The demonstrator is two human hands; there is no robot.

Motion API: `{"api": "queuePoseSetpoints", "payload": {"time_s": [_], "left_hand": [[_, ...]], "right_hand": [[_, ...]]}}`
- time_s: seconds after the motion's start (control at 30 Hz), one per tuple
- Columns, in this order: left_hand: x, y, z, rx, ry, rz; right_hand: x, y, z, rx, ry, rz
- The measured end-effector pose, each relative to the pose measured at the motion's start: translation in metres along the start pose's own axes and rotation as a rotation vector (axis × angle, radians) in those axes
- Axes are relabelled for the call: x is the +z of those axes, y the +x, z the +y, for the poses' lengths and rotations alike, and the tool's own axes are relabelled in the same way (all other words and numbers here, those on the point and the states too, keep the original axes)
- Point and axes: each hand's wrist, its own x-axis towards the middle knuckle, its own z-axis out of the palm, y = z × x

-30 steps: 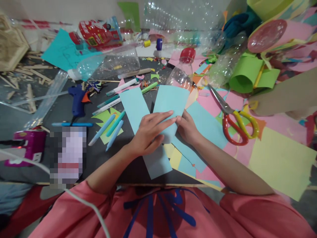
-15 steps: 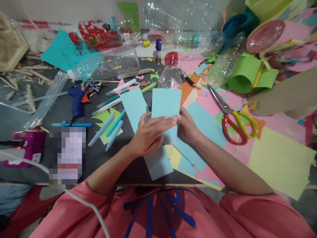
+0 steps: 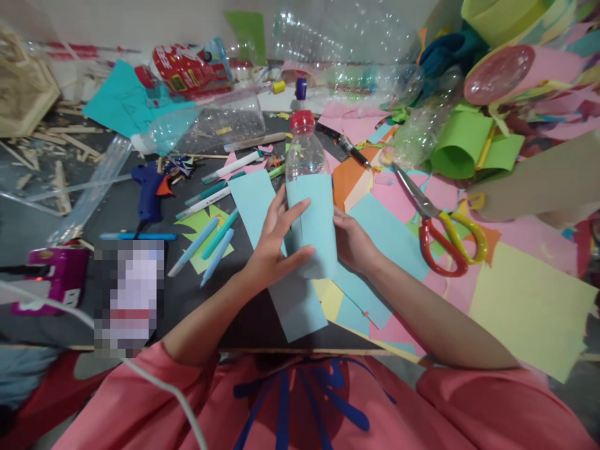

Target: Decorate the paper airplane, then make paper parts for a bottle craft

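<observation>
Near the counter's (image 3: 244, 325) front edge, the bottle (image 3: 307, 156) stood between both hands: left hand (image 3: 279, 240) curled with fingers spread, right hand (image 3: 354, 240) cupped opposite, apparently to keep the blue paper (image 3: 315, 219) snug around it.

Blue glue gun (image 3: 148, 190) 9 o'clock from view centre, magenta power block (image 3: 59, 269) farther out, wood slivers (image 3: 75, 130) 10, red-labelled bottle (image 3: 187, 67) 11, rolled green paper (image 3: 459, 134) 2 o'clock
</observation>
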Motion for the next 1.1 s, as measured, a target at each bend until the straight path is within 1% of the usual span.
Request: {"api": "queuePoseSetpoints", "payload": {"time_s": [0.07, 0.13, 0.23, 0.3, 0.37, 0.6, 0.7, 0.87, 1.1], "left_hand": [[-0.001, 0.001, 0.001, 0.021, 0.027, 0.000], [0.000, 0.001, 0.003, 0.045, 0.071, 0.038], [0.002, -0.001, 0.006, 0.008, 0.104, 0.063], [0.004, -0.003, 0.007, -0.033, 0.118, 0.058], [0.005, -0.003, 0.007, -0.046, 0.125, 0.056], [0.007, 0.000, 0.003, 0.025, 0.099, 0.007], [0.006, 0.000, 0.001, 0.044, 0.092, 0.010], [0.006, -0.002, -0.001, -0.004, 0.122, -0.006], [0.010, -0.002, -0.002, 0.055, 0.121, 0.008]], "right_hand": [[0.002, 0.000, 0.000, 0.016, -0.005, -0.025], [0.003, 0.001, 0.002, -0.013, -0.014, -0.014], [0.004, 0.001, 0.005, -0.068, -0.039, 0.020], [0.003, 0.000, 0.008, -0.079, -0.068, 0.007], [0.001, -0.002, 0.010, -0.089, -0.105, -0.019], [-0.006, -0.004, 0.018, -0.146, -0.186, -0.001], [-0.005, -0.003, 0.018, -0.165, -0.210, 0.001], [-0.002, -0.004, 0.014, -0.162, -0.230, -0.014], [0.000, -0.007, 0.014, -0.174, -0.269, 0.016]]}}
